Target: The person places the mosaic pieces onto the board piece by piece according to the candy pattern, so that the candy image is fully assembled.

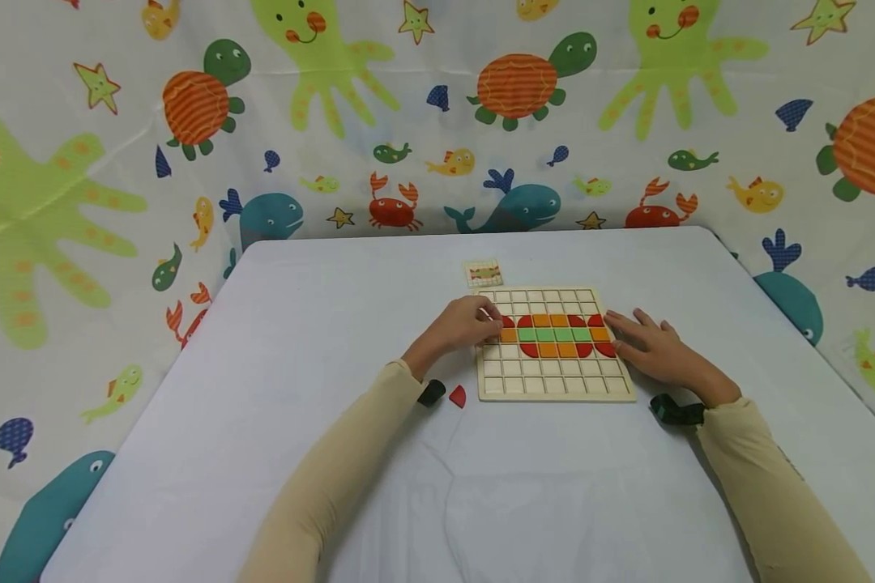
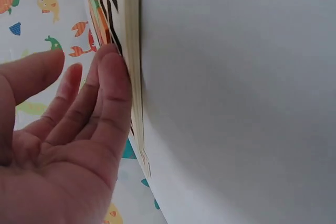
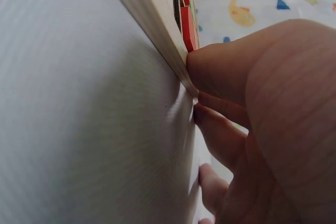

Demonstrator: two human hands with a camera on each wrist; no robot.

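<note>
A pale wooden grid board (image 1: 554,387) lies on the white table, with green tiles (image 1: 544,334) in a row and orange and red pieces around them. At the board's left side, the left hand (image 1: 470,322) reaches over the edge, its fingertips on the end tiles. In the left wrist view its thumb (image 2: 39,74) stands apart from the fingers. The right hand (image 1: 659,350) rests at the board's right edge, fingers spread. Its thumb (image 3: 220,69) touches the board's side in the right wrist view, close to a red piece (image 3: 189,30).
One loose red quarter-round piece (image 1: 458,396) lies on the table, off the board's near left corner. A small picture card (image 1: 484,273) lies behind the board's far left corner. Beyond the table hangs a cloth (image 1: 437,105) printed with sea animals.
</note>
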